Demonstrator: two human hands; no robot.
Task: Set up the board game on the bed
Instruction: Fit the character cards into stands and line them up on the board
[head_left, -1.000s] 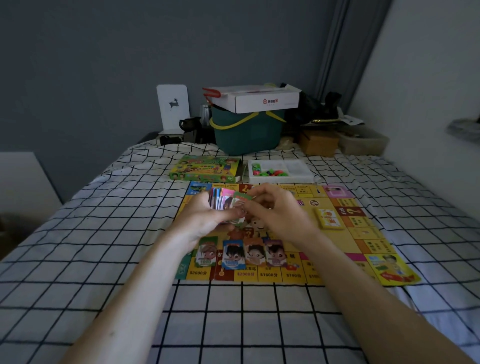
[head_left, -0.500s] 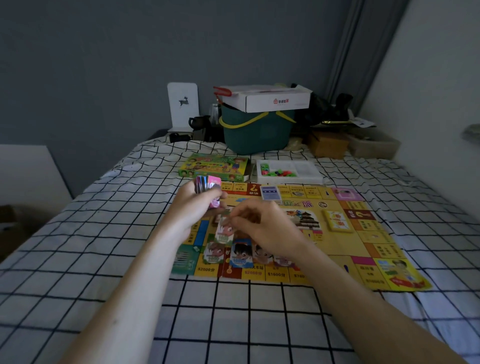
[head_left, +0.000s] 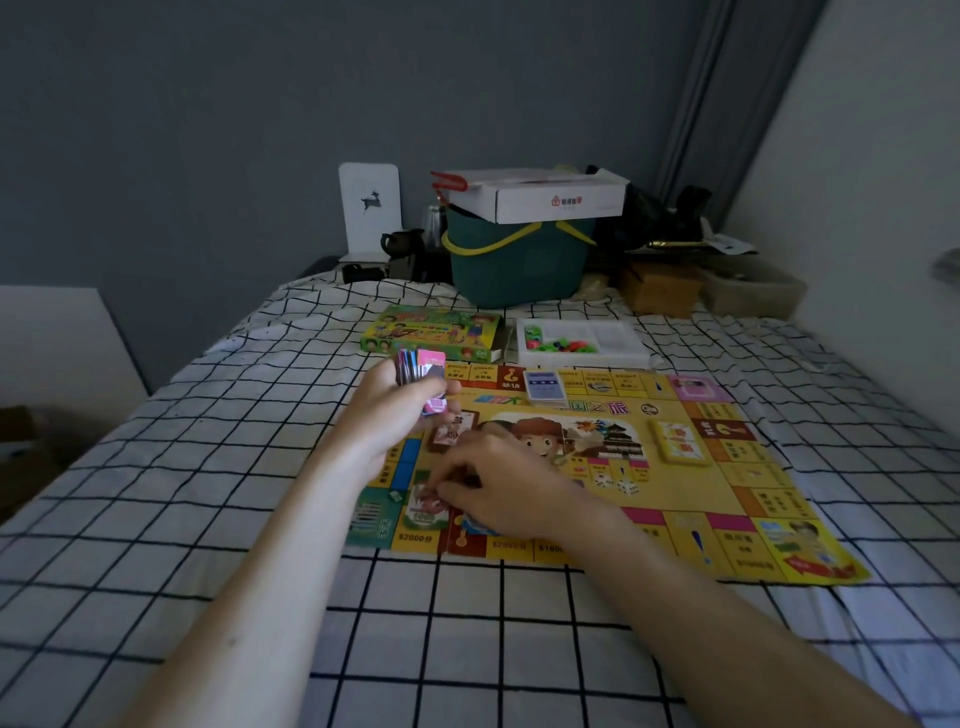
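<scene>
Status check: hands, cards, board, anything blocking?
Left hand grips colourful card stack. Right hand down on character cards at near edge of yellow paper game board. Two white dice mid-board, nothing in the way.

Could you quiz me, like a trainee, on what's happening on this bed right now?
1. True or false: the left hand holds a stack of cards above the game board.
2. Which is the right hand doing? A) reaching into the white tray B) resting low on the cards at the board's near edge C) lifting the two dice
3. Fill in: the blue card deck lies near the board's ___ edge, by the tray.

Key: 1 true. 2 B; whether its grip pinches a card cannot be told. 3 far.
</scene>
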